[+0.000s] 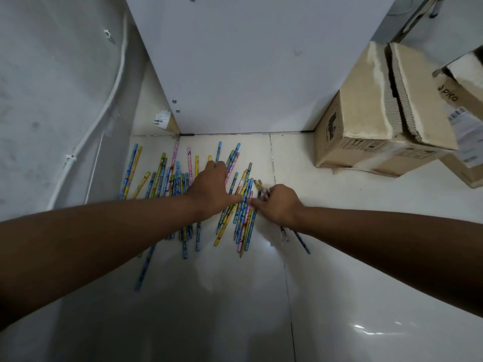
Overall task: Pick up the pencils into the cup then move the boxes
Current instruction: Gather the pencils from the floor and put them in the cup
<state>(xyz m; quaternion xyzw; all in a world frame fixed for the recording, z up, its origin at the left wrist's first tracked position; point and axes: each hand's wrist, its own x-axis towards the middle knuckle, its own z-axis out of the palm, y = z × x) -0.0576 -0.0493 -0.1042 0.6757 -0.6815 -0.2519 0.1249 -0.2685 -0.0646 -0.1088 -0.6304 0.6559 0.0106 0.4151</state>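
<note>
Several colourful pencils [159,176], blue, yellow and pink, lie scattered on the white tiled floor in front of a white cabinet panel. My left hand [211,186] rests palm down on the middle of the pile, fingers spread over the pencils. My right hand [277,205] sits at the pile's right edge with its fingertips curled around a few pencils [258,189]. A large cardboard box [366,126] stands at the right. No cup is in view.
A white cabinet panel [248,61] rises behind the pencils. More cardboard boxes [462,87] are stacked at the far right. A grey wall with a white cable [104,105] runs along the left. Glossy floor tiles [209,309] stretch toward me.
</note>
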